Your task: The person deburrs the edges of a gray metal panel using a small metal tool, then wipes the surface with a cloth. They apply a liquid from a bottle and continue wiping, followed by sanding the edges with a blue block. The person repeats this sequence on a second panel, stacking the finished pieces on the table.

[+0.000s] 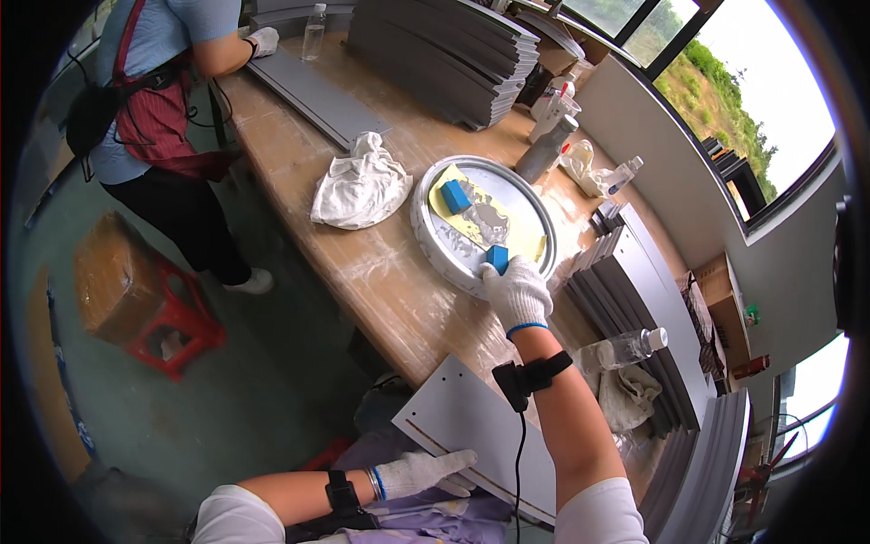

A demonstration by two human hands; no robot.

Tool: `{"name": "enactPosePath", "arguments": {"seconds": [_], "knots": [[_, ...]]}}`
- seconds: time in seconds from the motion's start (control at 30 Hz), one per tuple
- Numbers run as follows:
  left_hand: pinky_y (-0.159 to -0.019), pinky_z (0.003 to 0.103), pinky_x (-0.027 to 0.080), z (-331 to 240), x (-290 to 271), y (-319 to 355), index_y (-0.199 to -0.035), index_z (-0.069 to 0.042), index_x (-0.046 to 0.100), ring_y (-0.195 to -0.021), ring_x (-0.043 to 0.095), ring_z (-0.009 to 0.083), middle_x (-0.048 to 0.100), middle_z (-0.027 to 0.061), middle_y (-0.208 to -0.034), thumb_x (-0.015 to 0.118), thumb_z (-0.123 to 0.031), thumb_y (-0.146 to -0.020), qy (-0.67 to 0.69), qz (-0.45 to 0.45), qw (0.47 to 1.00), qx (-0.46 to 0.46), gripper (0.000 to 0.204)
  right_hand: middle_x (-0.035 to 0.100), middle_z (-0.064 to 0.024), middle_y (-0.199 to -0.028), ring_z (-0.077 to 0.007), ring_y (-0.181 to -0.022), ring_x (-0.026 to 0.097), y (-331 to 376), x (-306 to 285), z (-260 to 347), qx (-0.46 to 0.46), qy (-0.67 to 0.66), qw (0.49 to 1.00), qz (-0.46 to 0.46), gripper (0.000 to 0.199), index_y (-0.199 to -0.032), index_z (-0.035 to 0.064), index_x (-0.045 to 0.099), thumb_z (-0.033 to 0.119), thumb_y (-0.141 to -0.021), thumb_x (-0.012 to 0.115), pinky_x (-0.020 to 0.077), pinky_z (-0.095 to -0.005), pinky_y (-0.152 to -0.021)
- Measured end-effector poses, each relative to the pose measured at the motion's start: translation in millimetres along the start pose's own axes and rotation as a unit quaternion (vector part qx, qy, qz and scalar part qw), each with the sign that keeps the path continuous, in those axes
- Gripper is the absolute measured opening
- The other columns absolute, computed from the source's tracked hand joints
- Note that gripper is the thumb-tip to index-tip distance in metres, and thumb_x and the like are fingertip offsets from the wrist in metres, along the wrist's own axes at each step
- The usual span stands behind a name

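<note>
Windows [752, 91] at the upper right let daylight onto a worn brown table [349, 272], which carried a tall pile of boards [435, 63] at its far side; in the head view, the only one, a round tray [422, 238] sat near the table's middle, just beside a crumpled white cloth [362, 186]; a yellow sheet [530, 247] smeared with grey paste [490, 225] lay in the tray, and one blue block [454, 197] rested toward its far left part.

The right hand [519, 295], in a white glove, reached over the tray's near rim; its fingers were drawn narrow around a second blue block [497, 258], partly hidden by them; the left hand [421, 473], also gloved, lay at the near left edge of a sloping grey panel [467, 408], its fingers nearly straight; whether they gripped the panel could not be told.

The step in hand, by judgement, was working the held block at the paste; the next move called for a firm pinch and a light, even pickup, with the left hand steadying the panel against sliding.
</note>
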State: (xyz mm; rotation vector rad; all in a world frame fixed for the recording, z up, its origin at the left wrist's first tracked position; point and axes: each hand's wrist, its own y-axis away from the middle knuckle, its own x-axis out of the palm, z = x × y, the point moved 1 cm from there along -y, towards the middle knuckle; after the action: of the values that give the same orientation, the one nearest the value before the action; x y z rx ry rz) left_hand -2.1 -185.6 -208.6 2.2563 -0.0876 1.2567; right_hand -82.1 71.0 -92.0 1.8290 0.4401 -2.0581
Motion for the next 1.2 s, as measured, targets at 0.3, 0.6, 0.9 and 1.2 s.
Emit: {"name": "enactPosePath", "arguments": {"seconds": [0.3,0.6,0.9,1.2], "knots": [[-0.071,0.032,0.061,14.2,-2.4,-12.0,-0.121,-0.002,0.065,-0.094,0.071,0.0203,0.072,0.0132,-0.106,0.062,-0.053,-0.096,-0.110,0.017,0.994,0.009,0.056,0.065,-0.0065,-0.105,-0.0119,-0.093,0.064,76.3,-62.2,-65.9,-0.103,-0.438,0.873,0.189,0.042,-0.125,-0.0002,0.058,-0.004,-0.085,0.068,0.0541,-0.0263,-0.083],[-0.072,0.030,0.061,20.1,4.0,-20.0,-0.114,-0.001,0.066,-0.085,0.071,0.0180,0.071,0.0120,-0.100,0.063,-0.046,-0.098,-0.083,0.020,0.992,0.094,0.048,0.063,-0.0094,-0.112,-0.0187,-0.100,0.066,110.4,-64.7,-44.1,-0.314,-0.184,0.909,0.200,0.037,-0.124,0.0042,0.063,0.000,-0.087,0.066,0.0543,-0.0314,-0.085],[-0.066,0.029,0.060,7.3,6.1,-5.8,-0.111,-0.002,0.065,-0.087,0.070,0.0169,0.070,0.0117,-0.097,0.067,-0.046,-0.095,-0.052,0.008,0.999,0.007,0.047,0.064,-0.0162,-0.105,-0.0364,-0.097,0.066,104.7,-38.9,-14.9,-0.393,-0.054,0.900,0.180,0.050,-0.134,0.0104,0.057,0.009,-0.085,0.069,0.0533,-0.0415,-0.083],[-0.065,0.031,0.060,27.3,4.5,-23.1,-0.112,-0.004,0.065,-0.085,0.072,0.0187,0.071,0.0138,-0.102,0.066,-0.049,-0.095,-0.048,-0.007,0.999,-0.009,0.048,0.059,-0.0173,-0.106,-0.0377,-0.098,0.060,142.7,-9.1,-10.3,-0.520,-0.014,0.836,0.175,0.061,-0.139,0.0062,0.051,0.004,-0.080,0.064,0.0505,-0.0450,-0.084]]}}
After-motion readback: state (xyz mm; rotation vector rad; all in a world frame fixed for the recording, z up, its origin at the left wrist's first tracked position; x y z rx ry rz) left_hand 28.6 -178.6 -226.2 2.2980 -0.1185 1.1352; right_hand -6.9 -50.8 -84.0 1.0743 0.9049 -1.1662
